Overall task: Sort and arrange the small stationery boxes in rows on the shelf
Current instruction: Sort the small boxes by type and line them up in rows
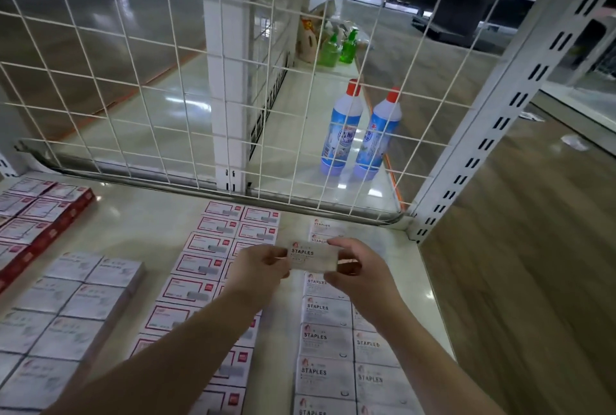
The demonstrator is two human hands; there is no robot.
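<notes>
Staples box (313,256): white, printed "STAPLES", held in the lower centre of the frame above the shelf (140,224), over the right-hand rows.

Left hand (258,266): fingers and thumb pinch the box's left end.

Right hand (355,268): fingers along the top edge, thumb below, pinching the box's right end.

White staples boxes (325,341): lower right of centre, flat on the shelf in two columns side by side, labels up; two more lie further back, just beyond the held box.

Red-bordered boxes (208,248): centre of the frame, two columns running toward the back, partly hidden by the left forearm.

Pale boxes (71,308): lower left, laid in touching rows; print too blurred to read.

Red-sided boxes (40,214): far left, stacked in a block.

Wire grid (160,81): white, upright along the shelf's back edge.

Blue bottles (361,134): two, red caps, upright behind the grid, right of centre.

Green bottles (338,46): two, further back, upper centre.
</notes>
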